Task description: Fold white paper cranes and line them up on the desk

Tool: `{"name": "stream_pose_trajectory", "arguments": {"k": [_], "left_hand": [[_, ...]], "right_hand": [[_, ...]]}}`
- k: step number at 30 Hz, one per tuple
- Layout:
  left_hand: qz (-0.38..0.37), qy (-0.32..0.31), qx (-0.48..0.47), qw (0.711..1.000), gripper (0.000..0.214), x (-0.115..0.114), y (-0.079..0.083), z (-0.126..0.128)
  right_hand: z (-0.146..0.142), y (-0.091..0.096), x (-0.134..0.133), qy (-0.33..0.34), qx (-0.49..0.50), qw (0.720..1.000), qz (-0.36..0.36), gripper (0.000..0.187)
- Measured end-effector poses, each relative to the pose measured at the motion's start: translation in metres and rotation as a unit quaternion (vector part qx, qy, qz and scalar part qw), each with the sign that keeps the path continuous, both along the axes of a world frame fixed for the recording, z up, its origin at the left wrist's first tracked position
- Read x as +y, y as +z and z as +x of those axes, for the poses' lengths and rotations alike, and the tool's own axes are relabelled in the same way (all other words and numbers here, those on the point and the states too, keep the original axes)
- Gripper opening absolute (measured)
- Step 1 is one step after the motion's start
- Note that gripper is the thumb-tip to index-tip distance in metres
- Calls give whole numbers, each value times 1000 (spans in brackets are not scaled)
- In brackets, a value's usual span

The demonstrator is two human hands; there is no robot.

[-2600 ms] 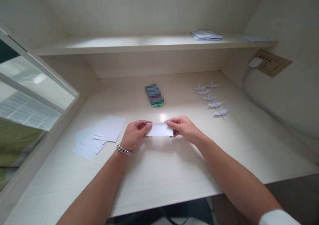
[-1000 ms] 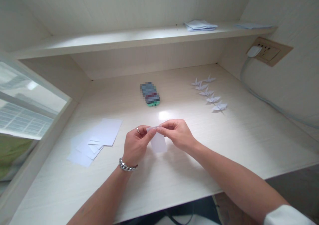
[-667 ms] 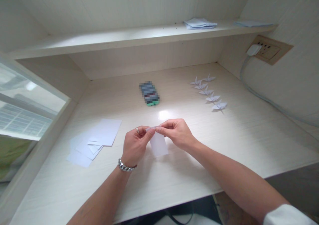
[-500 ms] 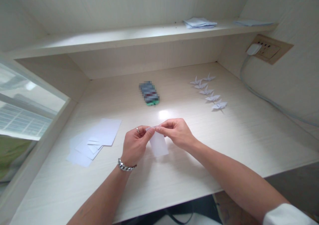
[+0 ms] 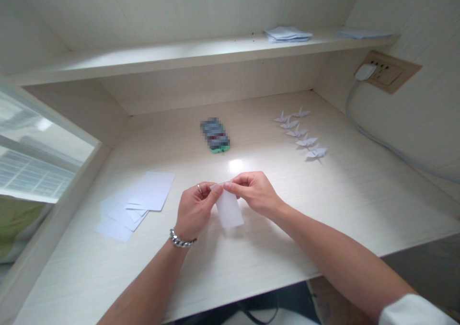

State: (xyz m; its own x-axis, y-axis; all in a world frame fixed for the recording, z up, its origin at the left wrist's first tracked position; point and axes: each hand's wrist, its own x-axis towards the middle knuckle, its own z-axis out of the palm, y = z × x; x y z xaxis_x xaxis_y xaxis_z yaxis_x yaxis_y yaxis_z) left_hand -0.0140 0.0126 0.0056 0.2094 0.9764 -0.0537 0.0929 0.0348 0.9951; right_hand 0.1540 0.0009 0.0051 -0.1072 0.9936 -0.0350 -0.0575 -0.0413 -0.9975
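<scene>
A small folded white paper (image 5: 229,210) hangs just above the desk (image 5: 251,253) in front of me, long side down. My left hand (image 5: 194,207), with a ring and a chain bracelet, pinches its top edge from the left. My right hand (image 5: 253,191) pinches the same top edge from the right. The fingertips of both hands meet at the top of the paper.
A loose pile of white sheets (image 5: 138,203) lies left of my hands. A blurred dark pack (image 5: 214,134) lies further back at the centre. Several white paper cranes (image 5: 302,133) line up at the right. Folded papers (image 5: 287,34) sit on the shelf. A wall socket (image 5: 386,71) with a plug and cable is at the right.
The paper was held flat and wide between both hands; now it is turned upright and pinched at its top edge. Over the last second the hands have barely moved.
</scene>
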Motion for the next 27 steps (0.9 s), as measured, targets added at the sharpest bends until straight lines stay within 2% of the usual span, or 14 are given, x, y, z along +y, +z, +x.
{"name": "stream_pose_trajectory", "arguments": {"k": [21,27], "left_hand": [[-8,1,3,1000,28,1,-2,0],[-18,6,-4,1000,29,1,-4,2]], "right_hand": [[-1,2,1,10,-12,1000,1,30],[-2,2,0,-14,-27,999,16,30]]}}
